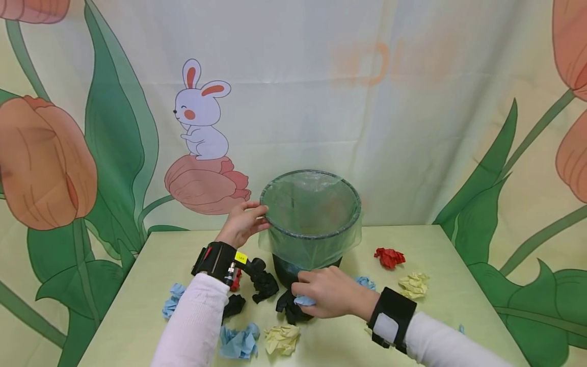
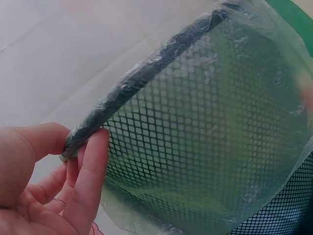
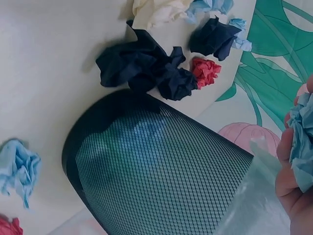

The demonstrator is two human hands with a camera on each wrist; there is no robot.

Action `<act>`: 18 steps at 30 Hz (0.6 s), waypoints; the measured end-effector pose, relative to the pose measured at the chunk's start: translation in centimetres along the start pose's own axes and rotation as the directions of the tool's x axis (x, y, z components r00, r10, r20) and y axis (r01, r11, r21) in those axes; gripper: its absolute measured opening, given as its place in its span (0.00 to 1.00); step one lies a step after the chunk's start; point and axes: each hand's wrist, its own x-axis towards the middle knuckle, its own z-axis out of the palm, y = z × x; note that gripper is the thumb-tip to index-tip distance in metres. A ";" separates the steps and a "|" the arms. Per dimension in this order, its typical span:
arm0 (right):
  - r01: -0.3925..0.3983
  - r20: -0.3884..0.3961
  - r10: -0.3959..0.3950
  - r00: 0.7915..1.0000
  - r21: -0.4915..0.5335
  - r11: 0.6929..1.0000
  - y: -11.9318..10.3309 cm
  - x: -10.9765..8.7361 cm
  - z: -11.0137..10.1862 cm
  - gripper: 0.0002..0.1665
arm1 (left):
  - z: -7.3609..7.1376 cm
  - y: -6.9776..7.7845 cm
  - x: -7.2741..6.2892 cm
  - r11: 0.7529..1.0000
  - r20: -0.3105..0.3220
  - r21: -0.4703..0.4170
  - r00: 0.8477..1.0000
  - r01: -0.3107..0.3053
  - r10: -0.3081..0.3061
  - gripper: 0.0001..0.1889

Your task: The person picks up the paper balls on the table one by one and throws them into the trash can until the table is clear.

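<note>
A black mesh waste bin [image 1: 285,270] stands on the table, a thin greenish plastic liner [image 1: 312,250] folded over its rim. At the bin's left side, my left hand [image 1: 242,224] pinches the lined rim [image 2: 132,88] between thumb and fingers. My right hand [image 1: 331,291] is in front of the bin, low over the table, and holds a crumpled light blue paper [image 3: 304,139]. Most of that paper is hidden by the hand in the head view. Just beneath the right hand lies a black crumpled paper [image 1: 290,308].
Left of the bin lie more black papers [image 1: 264,286], a red one partly hidden by the wrist strap, and a blue one [image 1: 172,302]. Nearer are a blue [image 1: 239,341] and a yellow paper [image 1: 282,340]. Red [image 1: 390,258], yellow [image 1: 414,285] and blue [image 1: 366,282] papers lie right.
</note>
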 end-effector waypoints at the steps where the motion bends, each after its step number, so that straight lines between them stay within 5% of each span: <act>1: 0.002 -0.004 -0.002 1.000 -0.007 1.000 0.1 0.1 -0.2 0.08 | 0.0 0.0 0.0 1.000 -0.001 0.001 1.000 -0.001 0.001 0.25; 18: 0.028 -0.067 -0.032 0.997 -0.064 0.998 1.7 1.4 -1.7 0.08 | 0.1 -0.3 0.0 1.000 -0.017 0.004 1.000 -0.023 0.023 0.24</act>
